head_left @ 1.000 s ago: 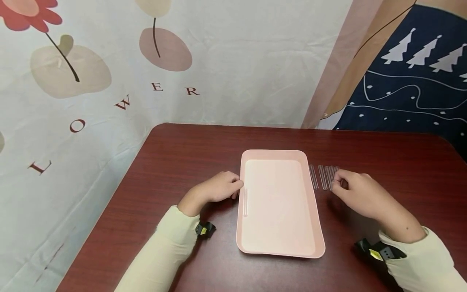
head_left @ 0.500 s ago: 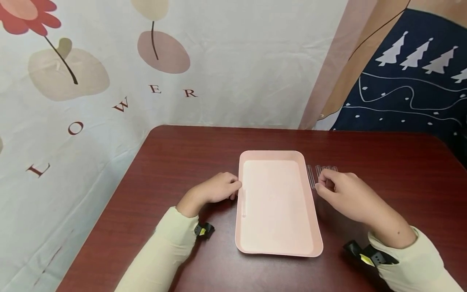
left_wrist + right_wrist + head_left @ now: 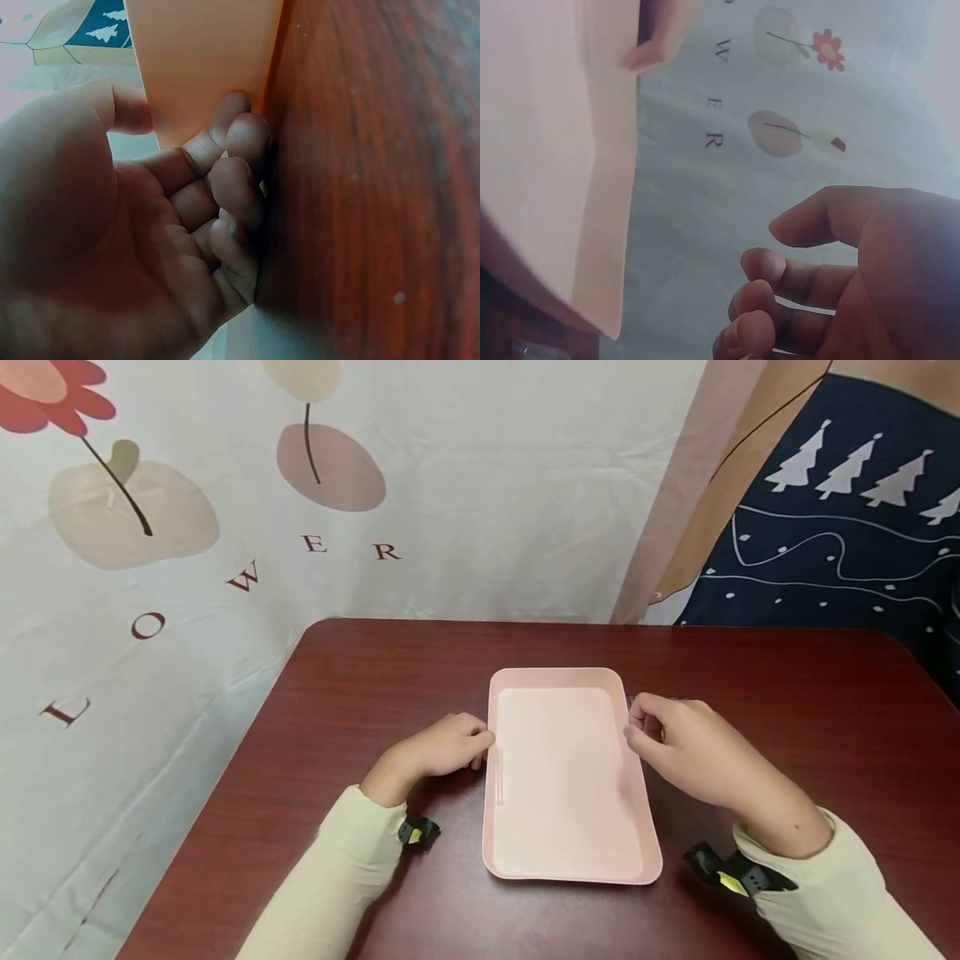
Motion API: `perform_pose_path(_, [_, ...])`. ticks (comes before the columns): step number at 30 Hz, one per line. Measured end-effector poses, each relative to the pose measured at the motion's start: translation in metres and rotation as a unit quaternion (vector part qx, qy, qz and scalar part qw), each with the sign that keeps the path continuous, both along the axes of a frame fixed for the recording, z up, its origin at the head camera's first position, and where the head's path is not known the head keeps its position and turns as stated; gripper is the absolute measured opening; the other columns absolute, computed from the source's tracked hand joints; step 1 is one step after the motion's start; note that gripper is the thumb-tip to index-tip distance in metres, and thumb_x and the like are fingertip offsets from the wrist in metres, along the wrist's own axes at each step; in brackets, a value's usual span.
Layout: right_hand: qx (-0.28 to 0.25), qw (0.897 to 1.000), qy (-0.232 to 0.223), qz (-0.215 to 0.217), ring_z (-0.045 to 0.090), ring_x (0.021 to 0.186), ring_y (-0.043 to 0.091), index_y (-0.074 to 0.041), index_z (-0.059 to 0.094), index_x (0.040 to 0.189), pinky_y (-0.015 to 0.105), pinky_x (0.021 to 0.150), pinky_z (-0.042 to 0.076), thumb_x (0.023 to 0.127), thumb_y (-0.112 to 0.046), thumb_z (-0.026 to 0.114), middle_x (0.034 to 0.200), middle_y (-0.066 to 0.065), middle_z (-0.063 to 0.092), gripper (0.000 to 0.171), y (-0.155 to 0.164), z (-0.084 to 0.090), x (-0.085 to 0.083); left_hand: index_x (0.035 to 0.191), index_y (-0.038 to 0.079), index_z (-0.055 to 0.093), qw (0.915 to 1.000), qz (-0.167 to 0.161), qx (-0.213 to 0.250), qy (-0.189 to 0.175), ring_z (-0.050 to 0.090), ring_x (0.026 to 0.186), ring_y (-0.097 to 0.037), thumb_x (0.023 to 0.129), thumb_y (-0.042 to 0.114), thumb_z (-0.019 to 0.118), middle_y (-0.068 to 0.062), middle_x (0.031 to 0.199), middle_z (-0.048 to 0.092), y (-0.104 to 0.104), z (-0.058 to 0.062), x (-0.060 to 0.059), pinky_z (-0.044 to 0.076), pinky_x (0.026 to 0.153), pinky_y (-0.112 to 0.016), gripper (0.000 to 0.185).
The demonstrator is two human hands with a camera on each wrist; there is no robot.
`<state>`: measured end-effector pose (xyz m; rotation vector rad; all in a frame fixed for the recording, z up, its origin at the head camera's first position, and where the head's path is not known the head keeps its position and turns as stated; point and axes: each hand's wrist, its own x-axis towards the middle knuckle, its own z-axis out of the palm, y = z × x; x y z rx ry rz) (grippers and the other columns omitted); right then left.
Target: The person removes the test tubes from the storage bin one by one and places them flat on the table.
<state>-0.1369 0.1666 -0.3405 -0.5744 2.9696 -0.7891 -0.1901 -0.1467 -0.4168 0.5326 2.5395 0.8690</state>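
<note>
1. A clear tube point(image 3: 500, 774) lies inside the pink tray point(image 3: 558, 675), along its left wall.
2. The right hand point(image 3: 678, 747) hovers at the tray's right rim with its fingers curled. Whether they pinch another tube cannot be told.
3. The left hand point(image 3: 442, 750) pinches the left rim between thumb and curled fingers, steadying the tray on the dark red table point(image 3: 390, 677).
4. Judged from this, a carry into the tray is in hand. The next move calls for clearing the rim and releasing low, so that nothing rolls.
</note>
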Motion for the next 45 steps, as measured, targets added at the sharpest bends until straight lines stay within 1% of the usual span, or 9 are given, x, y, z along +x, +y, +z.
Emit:
perform_pose_path(6, [-0.015, 1.000, 0.004, 0.014, 0.040, 0.053, 0.009, -0.015, 0.062, 0.089, 0.024, 0.050, 0.035, 0.093, -0.015, 0.057, 0.060, -0.004, 0.046, 0.006, -0.014, 0.007, -0.004, 0.064, 0.011, 0.062, 1.0000, 0.004, 0.001, 0.000, 0.049, 0.055, -0.012, 0.092, 0.022, 0.039, 0.000, 0.060, 0.058, -0.002, 0.001, -0.001, 0.044, 0.061, -0.027, 0.038])
perform_pose_path(10, [-0.016, 1.000, -0.001, 0.023, 0.042, 0.053, 0.009, -0.016, 0.062, 0.087, 0.024, 0.050, 0.036, 0.092, -0.016, 0.057, 0.060, -0.004, 0.049, 0.007, -0.023, 0.006, -0.006, 0.065, 0.010, 0.062, 1.0000, 0.002, 0.001, -0.005, 0.049, 0.055, -0.012, 0.092, 0.022, 0.039, 0.001, 0.060, 0.059, -0.001, 0.002, -0.001, 0.044, 0.062, -0.027, 0.038])
perform_pose_path(15, [-0.018, 0.999, 0.001, 0.039, 0.044, 0.055, 0.010, -0.017, 0.060, 0.084, 0.025, 0.051, 0.038, 0.091, -0.015, 0.057, 0.063, -0.004, 0.050, 0.008, -0.035, -0.003, -0.008, 0.065, 0.009, 0.062, 1.0000, 0.001, 0.002, -0.010, 0.048, 0.054, -0.012, 0.092, 0.022, 0.039, 0.000, 0.060, 0.059, -0.001, 0.000, -0.001, 0.043, 0.061, -0.027, 0.038])
perform_pose_path(18, [-0.017, 0.998, 0.007, 0.052, 0.044, 0.056, 0.009, -0.017, 0.059, 0.081, 0.025, 0.052, 0.037, 0.089, -0.013, 0.057, 0.063, -0.004, 0.049, 0.009, -0.045, -0.007, -0.009, 0.065, 0.009, 0.062, 1.0000, 0.001, 0.000, -0.008, 0.049, 0.055, -0.012, 0.092, 0.022, 0.039, 0.000, 0.060, 0.059, -0.001, 0.001, 0.000, 0.044, 0.061, -0.027, 0.038])
perform_pose_path(23, [-0.009, 0.998, 0.002, 0.068, 0.044, 0.056, 0.008, -0.018, 0.057, 0.078, 0.025, 0.053, 0.035, 0.087, -0.014, 0.058, 0.061, -0.005, 0.048, 0.010, -0.062, -0.016, -0.012, 0.064, 0.011, 0.063, 1.0000, 0.001, -0.006, -0.002, 0.051, 0.055, -0.012, 0.092, 0.023, 0.039, 0.001, 0.059, 0.060, -0.001, 0.001, 0.000, 0.045, 0.062, -0.027, 0.038])
perform_pose_path(30, [0.005, 0.997, -0.021, 0.077, 0.046, 0.057, 0.009, -0.019, 0.057, 0.077, 0.026, 0.053, 0.036, 0.088, -0.019, 0.058, 0.063, -0.006, 0.051, 0.010, -0.079, -0.024, -0.016, 0.066, 0.012, 0.063, 1.0000, -0.001, -0.004, -0.001, 0.051, 0.055, -0.012, 0.092, 0.024, 0.040, 0.001, 0.060, 0.061, -0.002, -0.002, 0.000, 0.045, 0.061, -0.027, 0.037])
perform_pose_path(35, [0.008, 0.995, -0.042, 0.086, 0.045, 0.055, 0.008, -0.019, 0.056, 0.076, 0.026, 0.052, 0.036, 0.088, -0.021, 0.060, 0.062, -0.006, 0.052, 0.013, -0.087, -0.032, -0.019, 0.065, 0.013, 0.063, 1.0000, -0.008, -0.002, 0.001, 0.051, 0.055, -0.011, 0.092, 0.024, 0.040, 0.002, 0.059, 0.060, -0.001, -0.003, -0.001, 0.044, 0.060, -0.026, 0.037])
perform_pose_path(40, [0.006, 0.993, -0.061, 0.097, 0.044, 0.053, 0.008, -0.019, 0.057, 0.076, 0.026, 0.051, 0.036, 0.089, -0.022, 0.061, 0.061, -0.007, 0.051, 0.014, -0.096, -0.040, -0.023, 0.065, 0.012, 0.063, 1.0000, -0.009, -0.001, 0.003, 0.051, 0.054, -0.011, 0.092, 0.023, 0.040, 0.002, 0.059, 0.060, -0.001, -0.002, -0.001, 0.044, 0.059, -0.027, 0.037])
perform_pose_path(45, [0.009, 0.992, -0.070, 0.109, 0.046, 0.054, 0.008, -0.019, 0.058, 0.075, 0.026, 0.052, 0.037, 0.088, -0.022, 0.062, 0.060, -0.008, 0.052, 0.014, -0.103, -0.048, -0.025, 0.066, 0.012, 0.063, 1.0000, -0.007, -0.002, 0.002, 0.051, 0.054, -0.010, 0.093, 0.024, 0.041, 0.002, 0.059, 0.060, -0.003, -0.003, -0.001, 0.045, 0.059, -0.026, 0.036])
